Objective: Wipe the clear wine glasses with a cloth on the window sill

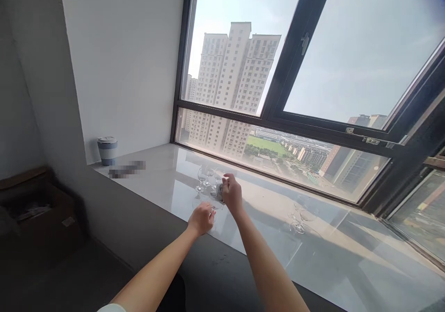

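Observation:
My left hand [201, 219] is closed near the front edge of the sill, its fingers curled around a clear glass [217, 205] that is partly hidden by the hand. My right hand [232, 194] grips a bunched grey cloth [219, 191] just above and beside that glass. Whether the cloth touches the glass cannot be made out. Several clear stemmed glasses [200, 180] stand on the glossy sill just beyond my hands, to the left of the cloth. Farther right, more clear glassware [298, 219] is on the sill, faint against the reflections.
The pale, shiny window sill [156, 187] runs along a dark-framed window [271, 103]. At its left end stands a blue and white cup [107, 150] beside a blurred-out object [127, 168]. A cardboard box [45, 224] sits low on the left.

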### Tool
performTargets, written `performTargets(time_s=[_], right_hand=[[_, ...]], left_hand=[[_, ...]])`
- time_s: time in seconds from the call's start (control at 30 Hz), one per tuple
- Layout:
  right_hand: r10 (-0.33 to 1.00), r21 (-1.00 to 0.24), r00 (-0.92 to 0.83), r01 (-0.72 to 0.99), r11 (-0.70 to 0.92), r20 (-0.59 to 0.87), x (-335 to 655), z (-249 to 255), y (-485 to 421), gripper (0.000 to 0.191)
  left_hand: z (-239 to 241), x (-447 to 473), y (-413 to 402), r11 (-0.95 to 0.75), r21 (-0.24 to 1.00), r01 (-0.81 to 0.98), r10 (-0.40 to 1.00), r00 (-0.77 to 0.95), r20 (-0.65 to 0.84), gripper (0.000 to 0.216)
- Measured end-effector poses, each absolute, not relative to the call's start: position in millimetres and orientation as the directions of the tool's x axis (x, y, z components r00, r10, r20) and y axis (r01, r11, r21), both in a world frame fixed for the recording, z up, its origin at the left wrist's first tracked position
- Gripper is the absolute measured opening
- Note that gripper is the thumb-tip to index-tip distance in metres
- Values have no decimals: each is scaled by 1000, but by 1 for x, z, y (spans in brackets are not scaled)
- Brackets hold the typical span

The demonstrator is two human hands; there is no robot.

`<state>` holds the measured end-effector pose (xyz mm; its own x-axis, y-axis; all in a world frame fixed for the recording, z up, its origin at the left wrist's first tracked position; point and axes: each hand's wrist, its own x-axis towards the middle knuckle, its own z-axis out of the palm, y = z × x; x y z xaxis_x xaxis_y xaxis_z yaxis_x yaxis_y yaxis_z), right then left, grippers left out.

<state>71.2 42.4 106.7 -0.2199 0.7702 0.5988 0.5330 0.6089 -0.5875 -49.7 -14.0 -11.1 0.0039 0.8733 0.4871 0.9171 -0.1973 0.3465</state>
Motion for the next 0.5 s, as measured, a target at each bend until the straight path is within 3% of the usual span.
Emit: performTargets(time_s=[0.13,0.27,0.37,0.5], right_hand=[[736,-516,-475,526,676,481,65,106,36,36],[748,-479,-576,581,658,329,69,116,38,47],[808,-472,-493,656,589,322,70,114,44,41],[897,-606,-270,665,436,349,68,100,52,27]], left_hand=[[-12,-51,-14,-185,353,917,875,-10,485,22],[-11,-51,-14,-200,351,915,873,4,487,20],[-11,-51,-13,-200,359,912,870,-3,494,21],[-13,-51,-11,-181,376,909,867,-34,498,20]])
